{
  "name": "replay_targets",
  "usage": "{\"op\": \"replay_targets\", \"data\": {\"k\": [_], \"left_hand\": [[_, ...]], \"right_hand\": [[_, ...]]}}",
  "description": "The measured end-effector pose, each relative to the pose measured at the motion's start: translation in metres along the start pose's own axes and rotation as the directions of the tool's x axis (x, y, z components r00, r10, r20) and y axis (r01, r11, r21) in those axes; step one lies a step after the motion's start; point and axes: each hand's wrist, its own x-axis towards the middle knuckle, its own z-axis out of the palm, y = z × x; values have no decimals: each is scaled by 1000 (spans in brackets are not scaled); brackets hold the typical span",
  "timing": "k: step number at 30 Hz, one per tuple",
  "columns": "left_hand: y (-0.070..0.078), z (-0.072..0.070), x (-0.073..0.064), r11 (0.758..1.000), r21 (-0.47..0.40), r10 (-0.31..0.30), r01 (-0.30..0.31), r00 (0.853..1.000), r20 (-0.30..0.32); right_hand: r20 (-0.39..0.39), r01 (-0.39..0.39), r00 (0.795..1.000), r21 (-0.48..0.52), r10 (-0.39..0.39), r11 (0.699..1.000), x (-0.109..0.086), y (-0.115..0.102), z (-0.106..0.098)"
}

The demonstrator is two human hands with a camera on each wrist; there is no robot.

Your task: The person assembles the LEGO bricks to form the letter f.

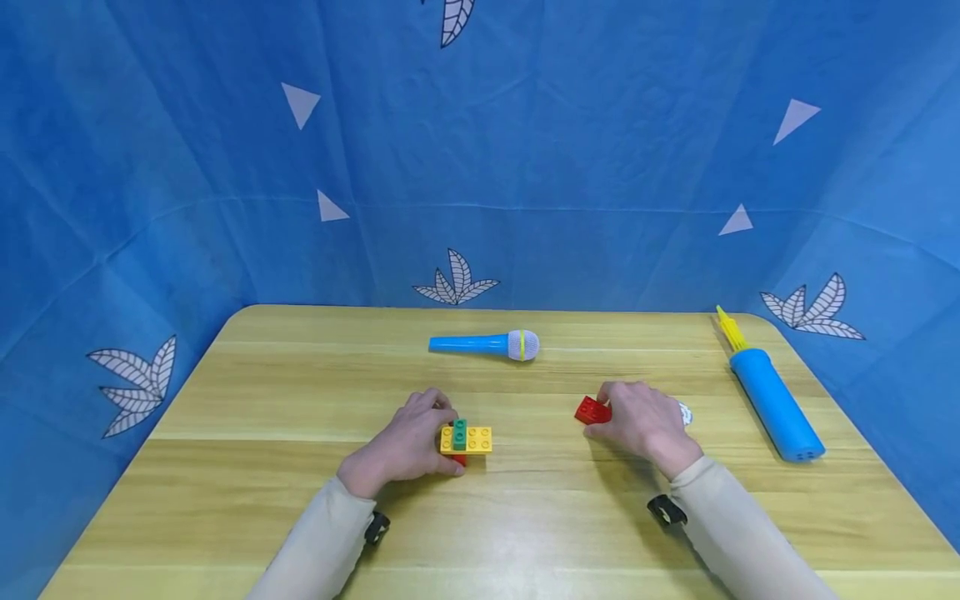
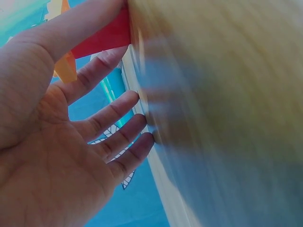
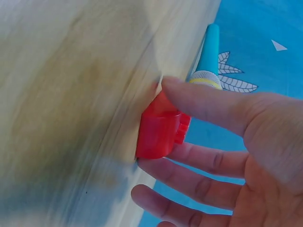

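Left hand (image 1: 408, 437) and right hand (image 1: 641, 417) work well apart on the table (image 1: 285, 375)

The left hand pinches a small brick stack with its thumb and pointer finger. The stack has a yellow brick (image 1: 480, 440) with a green brick (image 1: 460, 435) on top and a red bottom brick (image 1: 457, 461) under it. The thumb and finger are on the red part, down by the wood. The other fingers are spread apart. The yellow brick sticks out to the right, past the fingertips.

The right hand pinches another red brick (image 1: 589, 410) by the wood, at the left side of that hand. A wide strip of wood lies between the two hands, so there is room for both to slide closer.

A blue toy microphone (image 1: 480, 343) lies behind the hands, near the back edge. A blue pump (image 1: 776, 404) lies along the right edge, and its yellow tip comes up to the back edge. A round white thing (image 1: 686, 413) peeks out by the right hand, mostly hidden. More wood stretches left, to the left edge. Blue cloth (image 1: 525, 150) hangs behind the back edge.
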Motion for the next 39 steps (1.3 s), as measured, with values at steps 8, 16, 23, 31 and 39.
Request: {"op": "replay_targets", "data": {"k": [8,16,23,31,39], "left_hand": [[0,0,0,1000,-4,2,-2,1000,-1],[2,0,0,1000,-6,2,-2,1000,3],[1,0,1,1000,-2,-8,8,1000,0],[0,0,1,1000,-4,-7,7,1000,5],[0,0,1,1000,1,-6,6,1000,6]], "right_hand": [[-29,21,999,5,-21,1000,-1,-1,-2],[-65,58,996,14,-57,998,0,-8,-9],[-88,110,990,20,-108,994,-1,-26,-21],[-105,187,978,25,-183,982,-2,-60,-28],[-102,252,962,-9,-252,968,-1,-91,-32]]}}
